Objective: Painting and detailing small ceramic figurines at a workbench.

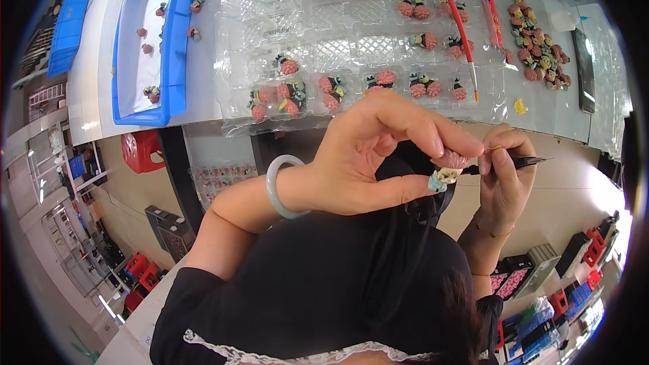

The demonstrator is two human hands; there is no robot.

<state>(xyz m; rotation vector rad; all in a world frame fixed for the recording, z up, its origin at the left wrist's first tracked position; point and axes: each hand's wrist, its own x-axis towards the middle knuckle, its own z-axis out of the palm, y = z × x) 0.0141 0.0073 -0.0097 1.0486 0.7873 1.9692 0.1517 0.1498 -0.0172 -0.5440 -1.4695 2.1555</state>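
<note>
My left hand [375,155] is raised in front of my body, with a jade-coloured bangle [272,186] on its wrist. Between its thumb and fingers it pinches a small figurine [445,177] with a pink top, a pale face and a light-blue base. My right hand [506,179], close beside it, grips a thin black pointed tool [531,161]; its exact kind is not clear. The fingertips of both hands nearly meet next to the figurine. Similar pink and black figurines [331,91] sit in a clear plastic tray [263,61] on the table.
A blue bin [177,54] with several figurines stands at the left. A red-handled paintbrush [454,13] lies across the plastic tray. To the right are a cluster of figurines [541,54], a yellow scrap [520,106] and a dark phone-like slab [584,71]. A red container [140,152] stands below the table.
</note>
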